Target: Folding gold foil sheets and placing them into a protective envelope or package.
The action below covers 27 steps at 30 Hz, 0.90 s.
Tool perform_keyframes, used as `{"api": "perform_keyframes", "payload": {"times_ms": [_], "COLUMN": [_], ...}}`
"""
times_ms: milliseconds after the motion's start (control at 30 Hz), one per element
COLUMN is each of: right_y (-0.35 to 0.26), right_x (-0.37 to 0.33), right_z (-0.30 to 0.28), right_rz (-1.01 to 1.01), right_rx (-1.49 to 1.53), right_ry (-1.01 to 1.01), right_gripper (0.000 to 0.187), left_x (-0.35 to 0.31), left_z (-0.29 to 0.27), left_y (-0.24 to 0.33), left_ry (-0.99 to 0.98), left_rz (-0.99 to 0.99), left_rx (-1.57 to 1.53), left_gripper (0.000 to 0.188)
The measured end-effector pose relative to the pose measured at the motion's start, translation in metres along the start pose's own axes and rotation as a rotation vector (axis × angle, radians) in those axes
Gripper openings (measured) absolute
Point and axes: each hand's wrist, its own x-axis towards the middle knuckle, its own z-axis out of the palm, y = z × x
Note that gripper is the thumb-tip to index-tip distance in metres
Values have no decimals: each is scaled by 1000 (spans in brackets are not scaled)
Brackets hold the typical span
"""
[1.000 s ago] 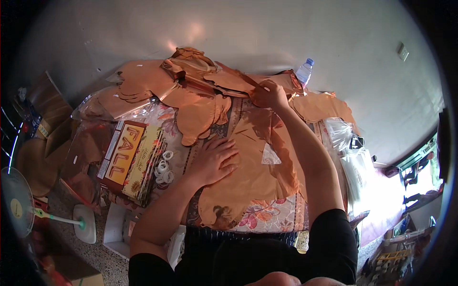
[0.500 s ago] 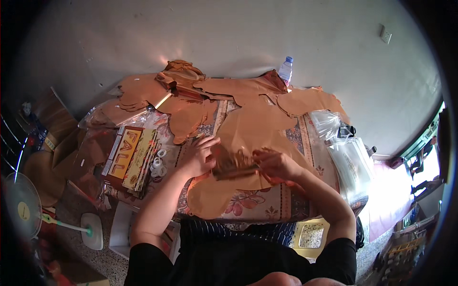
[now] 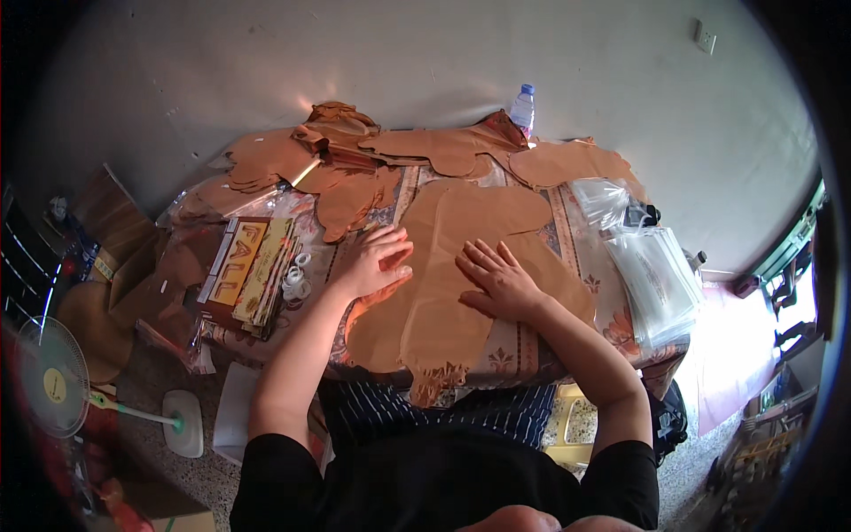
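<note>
A large flat brown foil piece (image 3: 443, 306), which looks like a deflated foil balloon with a rounded outline, lies spread on the table before me. A crease runs down its middle, and its crinkled end (image 3: 436, 381) hangs at the front edge. My right hand (image 3: 502, 285) rests palm down on the foil with fingers spread. At the foil's left side, my left hand (image 3: 376, 263) is lightly curved, its thumb apart from the fingers and nothing visible in it. Copper shine shows beneath that hand.
More brown foil pieces (image 3: 425, 146) cover the table's back, near a water bottle (image 3: 523, 113). Printed cards (image 3: 261, 270) and white rings (image 3: 297, 277) lie left. Clear plastic bags (image 3: 651, 279) lie right on the flowered tablecloth (image 3: 510, 356). A fan (image 3: 53, 377) stands at the lower left.
The bunched shiny part between my hands is gone from there; the foil now lies flatter, with a crinkled end at the front edge. My right hand has opened and flattened onto it.
</note>
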Motion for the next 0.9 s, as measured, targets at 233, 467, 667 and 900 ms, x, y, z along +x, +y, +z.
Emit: {"api": "perform_keyframes", "payload": {"times_ms": [233,467,667,900], "right_y": [4,6,7,4], "right_x": [-1,-2,-1,-1], "right_z": [2,3,5,-2], "right_rz": [-27,-36,-53,-57], "right_rx": [-33,-18,-14,-15], "right_ry": [25,36,44,19], "right_gripper": [72,72,71,72], "left_x": [2,3,2,-1], "left_z": [5,2,-1,1], "left_y": [-4,2,4,2], "left_ry": [4,-20,-19,-18], "left_rz": [11,13,-2,-12], "left_rx": [-10,22,21,11], "left_gripper": [47,47,47,48]}}
